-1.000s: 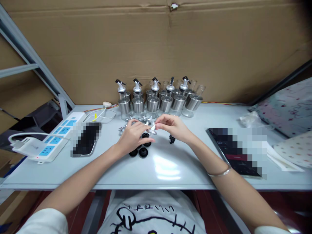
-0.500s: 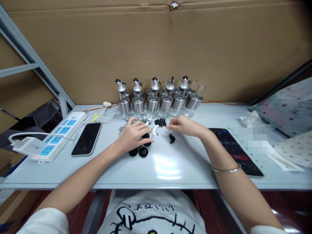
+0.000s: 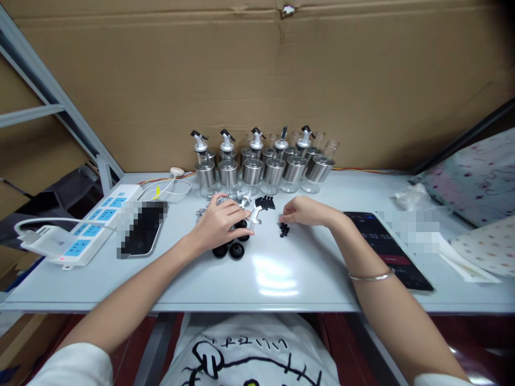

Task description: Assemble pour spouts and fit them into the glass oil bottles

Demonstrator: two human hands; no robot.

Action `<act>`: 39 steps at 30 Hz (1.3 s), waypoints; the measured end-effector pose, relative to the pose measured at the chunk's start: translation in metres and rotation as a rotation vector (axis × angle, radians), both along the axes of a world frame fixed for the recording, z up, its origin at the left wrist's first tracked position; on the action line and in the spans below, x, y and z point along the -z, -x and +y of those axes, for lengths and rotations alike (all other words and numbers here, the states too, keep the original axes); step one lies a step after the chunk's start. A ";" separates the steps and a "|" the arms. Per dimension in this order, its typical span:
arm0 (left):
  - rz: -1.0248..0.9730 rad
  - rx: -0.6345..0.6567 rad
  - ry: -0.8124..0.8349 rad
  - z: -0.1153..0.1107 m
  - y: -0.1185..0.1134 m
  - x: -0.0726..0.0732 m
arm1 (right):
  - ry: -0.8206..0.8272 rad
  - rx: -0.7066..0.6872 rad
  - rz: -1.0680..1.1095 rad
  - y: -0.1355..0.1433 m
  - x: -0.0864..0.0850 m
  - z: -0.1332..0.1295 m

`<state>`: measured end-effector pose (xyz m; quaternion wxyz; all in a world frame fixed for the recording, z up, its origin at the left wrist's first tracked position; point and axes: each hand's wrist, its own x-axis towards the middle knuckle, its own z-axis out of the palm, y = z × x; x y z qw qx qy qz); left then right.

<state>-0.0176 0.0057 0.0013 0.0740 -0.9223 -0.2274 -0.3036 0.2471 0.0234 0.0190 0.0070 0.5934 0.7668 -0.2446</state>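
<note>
My left hand [image 3: 223,222] is closed, with a silver pourer spout [image 3: 254,215] pinched between thumb and fingers. Beneath and beside that hand lie several black round stoppers [image 3: 236,251] and more silver spouts [image 3: 244,200], partly covered by it. My right hand [image 3: 303,212] has its fingertips pressed together at the edge of a small pile of tiny black parts [image 3: 285,230]; whatever lies between them is hidden. Just behind, between the hands, sits a group of black flip levers [image 3: 265,202].
Several glass bottles with steel sleeves [image 3: 252,171] stand at the back, some with pourers. A power strip [image 3: 100,225] and a phone [image 3: 144,230] lie left, a tablet [image 3: 388,252] right. Cardboard [image 3: 257,75] walls off the table's rear.
My right hand has shifted from beside the black levers to the pile of tiny black parts, slightly nearer and to the right. The left hand keeps its hold on the pourer spout.
</note>
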 end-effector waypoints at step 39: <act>0.013 -0.005 0.004 -0.001 0.000 0.002 | 0.020 0.026 1.137 0.043 -0.001 -0.019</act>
